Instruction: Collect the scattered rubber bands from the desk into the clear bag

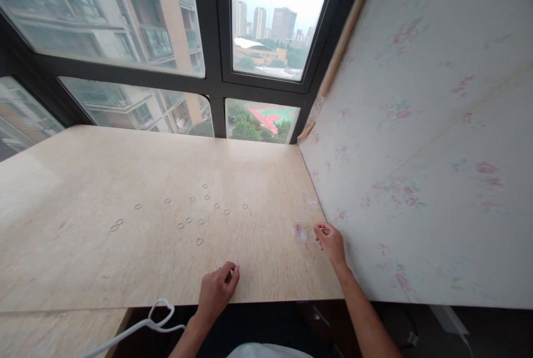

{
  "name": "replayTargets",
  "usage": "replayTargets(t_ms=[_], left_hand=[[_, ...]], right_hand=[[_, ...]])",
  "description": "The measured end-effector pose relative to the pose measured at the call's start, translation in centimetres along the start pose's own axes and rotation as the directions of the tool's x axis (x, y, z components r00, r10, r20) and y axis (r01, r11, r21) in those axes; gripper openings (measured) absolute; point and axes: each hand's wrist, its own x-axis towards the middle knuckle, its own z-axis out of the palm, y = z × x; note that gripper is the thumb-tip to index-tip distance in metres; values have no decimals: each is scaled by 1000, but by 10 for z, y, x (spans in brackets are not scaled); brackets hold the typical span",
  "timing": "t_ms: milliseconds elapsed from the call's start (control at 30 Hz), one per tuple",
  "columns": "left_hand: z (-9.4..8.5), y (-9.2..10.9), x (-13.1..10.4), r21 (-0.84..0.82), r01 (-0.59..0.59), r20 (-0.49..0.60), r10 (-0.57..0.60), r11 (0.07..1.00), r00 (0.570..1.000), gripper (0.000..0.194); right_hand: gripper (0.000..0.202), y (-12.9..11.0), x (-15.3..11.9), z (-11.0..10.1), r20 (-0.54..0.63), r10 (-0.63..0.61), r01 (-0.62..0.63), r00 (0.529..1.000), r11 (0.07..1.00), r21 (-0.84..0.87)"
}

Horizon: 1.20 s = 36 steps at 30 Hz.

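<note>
Several thin metal-looking rings lie scattered over the pale marble-patterned surface, left of and beyond my hands. My left hand rests low near the front edge, its fingers curled and the fingertips together; whatever they may hold is hidden. To the right, my right hand is closed in a pinch beside a small clear plastic box. Inside that box are small red, gold-coloured and whitish pieces. What the right fingertips grip, if anything, is too small to make out.
A small clear plastic piece lies beyond the box, by the flowered wall at the right. Dark-framed windows border the far side. A white cable loops by the front edge at the lower left.
</note>
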Motion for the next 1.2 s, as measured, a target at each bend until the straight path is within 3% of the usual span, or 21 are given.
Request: replayTargets(t_ms=[600,1200], left_hand=[[0,3,0,50,41,9,-41,998,999,34],[1,4,-1,42,33,-21,-32,999,999,30]], right_hand=[[30,7,9,-2,57,-161,171,985,914,-369],[31,-1,14,-4,169,-196,256,966,814,-522]])
